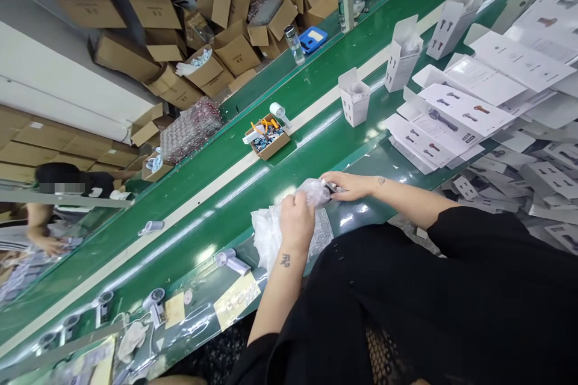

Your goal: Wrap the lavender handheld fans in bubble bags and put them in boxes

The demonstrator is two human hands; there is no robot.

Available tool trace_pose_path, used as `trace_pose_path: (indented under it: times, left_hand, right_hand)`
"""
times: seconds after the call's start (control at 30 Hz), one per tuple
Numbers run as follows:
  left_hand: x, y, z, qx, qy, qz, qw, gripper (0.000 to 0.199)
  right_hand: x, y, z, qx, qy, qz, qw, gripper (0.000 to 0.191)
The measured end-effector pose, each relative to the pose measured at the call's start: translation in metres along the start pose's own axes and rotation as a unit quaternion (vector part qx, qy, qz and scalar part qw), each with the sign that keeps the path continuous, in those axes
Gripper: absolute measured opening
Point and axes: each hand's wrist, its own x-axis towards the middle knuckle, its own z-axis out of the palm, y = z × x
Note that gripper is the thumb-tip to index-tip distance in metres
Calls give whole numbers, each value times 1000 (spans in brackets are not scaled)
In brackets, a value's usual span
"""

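My left hand (297, 222) is closed on a clear bubble-wrap bag (315, 191) just in front of my body. From the right, my right hand (345, 185) pinches the dark end of what looks like a handheld fan (331, 187), most of it inside the bag. Beneath my left wrist lies a stack of flat bubble-wrap bags (266, 234) on the green bench. Another handheld fan (232, 261), pale purple, rests to the left of that stack.
Open white boxes (354, 99) stand on the belt (217, 216), with flat printed boxes (445, 114) piled at right. Ahead sits a small carton (273, 143) of parts. More fans (156, 307) lie at lower left. A co-worker (58, 210) works across the line near cartons (235, 51).
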Motion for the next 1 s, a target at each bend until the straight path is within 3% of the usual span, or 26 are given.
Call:
trace_pose_path:
  times: [0.1,0.17,0.37,0.5,0.6,0.67,0.77,0.87,0.93,1.0]
  left_hand:
    - [17,21,12,35,-96,9,995,13]
    - [19,30,24,28,-128,11,991,21]
    - [-3,36,47,10,-108,128,986,42]
    - [-4,32,38,-46,-70,115,990,38]
    - [-6,8,32,-159,4,20,987,25]
    - [-16,-21,35,-262,36,-91,960,15]
    - [-51,-75,49,-368,84,-323,868,15]
    - [-97,-127,56,-356,159,-535,749,23]
    - [-126,-156,52,-314,199,-622,689,24]
    - [-146,-183,45,-273,213,-671,656,23]
  right_hand:
    - [0,7,1,2,-30,-30,999,67]
    - [-3,14,4,4,-11,-18,1000,65]
    - [-26,26,7,-8,36,68,997,67]
    - [-12,33,-31,-34,41,114,992,65]
    - [27,57,-80,-75,96,140,983,71]
    - [59,81,-108,-79,123,157,977,76]
    - [97,113,-131,-51,144,187,970,76]
    - [112,131,-135,-81,135,242,957,71]
    - [111,137,-136,-112,126,263,950,73]
    - [107,139,-136,-121,128,253,951,75]
